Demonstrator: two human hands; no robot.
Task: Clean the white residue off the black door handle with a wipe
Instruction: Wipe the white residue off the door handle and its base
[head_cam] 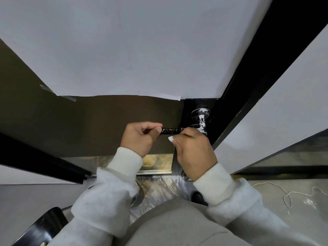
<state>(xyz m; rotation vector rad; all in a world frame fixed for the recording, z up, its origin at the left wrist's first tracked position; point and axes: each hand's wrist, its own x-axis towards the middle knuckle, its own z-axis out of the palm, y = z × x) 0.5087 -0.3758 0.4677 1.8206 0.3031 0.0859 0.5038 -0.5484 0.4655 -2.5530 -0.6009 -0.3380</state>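
The black door handle (171,131) is a horizontal lever streaked with white residue. Its neck and round rose (201,118), at the right by the door edge, are also smeared white. My left hand (140,137) grips the lever's free left end, fingers curled round it. My right hand (193,150) is curled over the lever's right part near the neck and hides that stretch; a white thumbnail points left. No wipe shows in either hand; whatever lies under my right fingers is hidden.
Brown paper (88,125) and white paper (124,50) cover the door. A black door frame (257,71) runs diagonally on the right beside a white wall. Below are crinkled plastic sheeting (159,190), a loose white string (287,194) and a black chair (44,226).
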